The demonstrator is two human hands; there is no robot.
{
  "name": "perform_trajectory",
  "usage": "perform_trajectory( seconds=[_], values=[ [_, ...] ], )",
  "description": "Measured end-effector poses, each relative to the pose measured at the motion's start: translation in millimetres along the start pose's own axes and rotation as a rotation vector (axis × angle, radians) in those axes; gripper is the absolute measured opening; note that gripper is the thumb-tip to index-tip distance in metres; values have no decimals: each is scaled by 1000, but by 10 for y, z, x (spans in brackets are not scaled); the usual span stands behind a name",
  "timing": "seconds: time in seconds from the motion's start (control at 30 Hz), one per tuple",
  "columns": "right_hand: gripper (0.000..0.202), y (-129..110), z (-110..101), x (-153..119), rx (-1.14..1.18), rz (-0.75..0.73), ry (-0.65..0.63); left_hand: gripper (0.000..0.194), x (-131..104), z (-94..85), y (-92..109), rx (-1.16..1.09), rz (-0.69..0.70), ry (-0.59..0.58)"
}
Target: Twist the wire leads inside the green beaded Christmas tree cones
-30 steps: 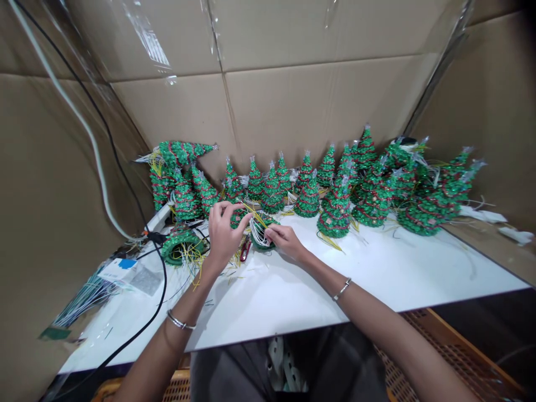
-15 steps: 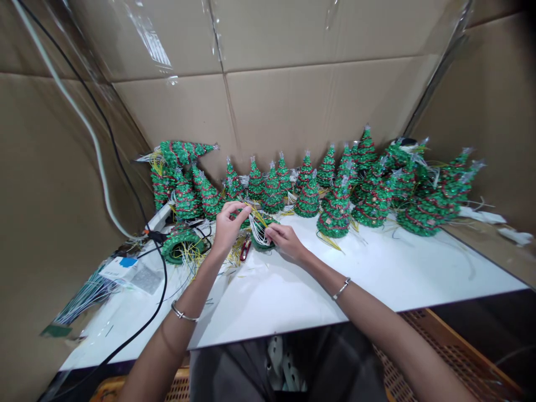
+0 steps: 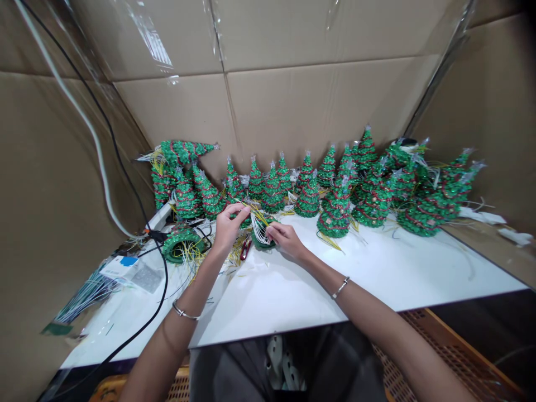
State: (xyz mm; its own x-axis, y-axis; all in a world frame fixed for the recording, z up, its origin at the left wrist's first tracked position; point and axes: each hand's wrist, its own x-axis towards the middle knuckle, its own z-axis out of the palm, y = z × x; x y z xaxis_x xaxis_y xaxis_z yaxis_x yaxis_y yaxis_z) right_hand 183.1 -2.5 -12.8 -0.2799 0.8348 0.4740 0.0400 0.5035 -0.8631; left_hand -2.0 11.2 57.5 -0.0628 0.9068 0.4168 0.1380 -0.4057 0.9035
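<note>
Cardboard walls on three sides: back [image 3: 335, 33], left [image 3: 50, 167], right [image 3: 494, 100]. Back one has a horizontal crease right across, plus a roughly vertical seam left of center. Clear tape [image 3: 153, 42] up top left, glossy, catching a striped white reflection. Back-right corner is a dark slanted line. Pale thick cable [image 3: 90, 125] and thinner black cable [image 3: 106, 120] hang down the left side; the black one loops over the white counter [image 3: 301, 296] toward its front edge. Brown board surface [image 3: 494, 251] beside the counter on the right. Orange perforated plastic crates below: one right [image 3: 460, 346], one left [image 3: 180, 386]. Area under the counter is dark, floor unreadable. Light is cool and diffuse, brightest on the countertop.
</note>
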Motion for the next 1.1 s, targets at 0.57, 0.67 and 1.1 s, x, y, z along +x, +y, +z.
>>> perform_trajectory(
  seconds=[0.57, 0.67, 1.1],
  values=[
    [44, -24, -24, -4, -83, -19, 26, 44, 194, -164, -57, -241, -204, 230],
    [42, -20, -20, -3, -69, -25, 29, 37, 320, -391, 69, -180, -98, 336],
    [40, -39, -16, 10, -155, -45, 7, 11, 58, -26, 288, 673, 537, -5]
  ],
)
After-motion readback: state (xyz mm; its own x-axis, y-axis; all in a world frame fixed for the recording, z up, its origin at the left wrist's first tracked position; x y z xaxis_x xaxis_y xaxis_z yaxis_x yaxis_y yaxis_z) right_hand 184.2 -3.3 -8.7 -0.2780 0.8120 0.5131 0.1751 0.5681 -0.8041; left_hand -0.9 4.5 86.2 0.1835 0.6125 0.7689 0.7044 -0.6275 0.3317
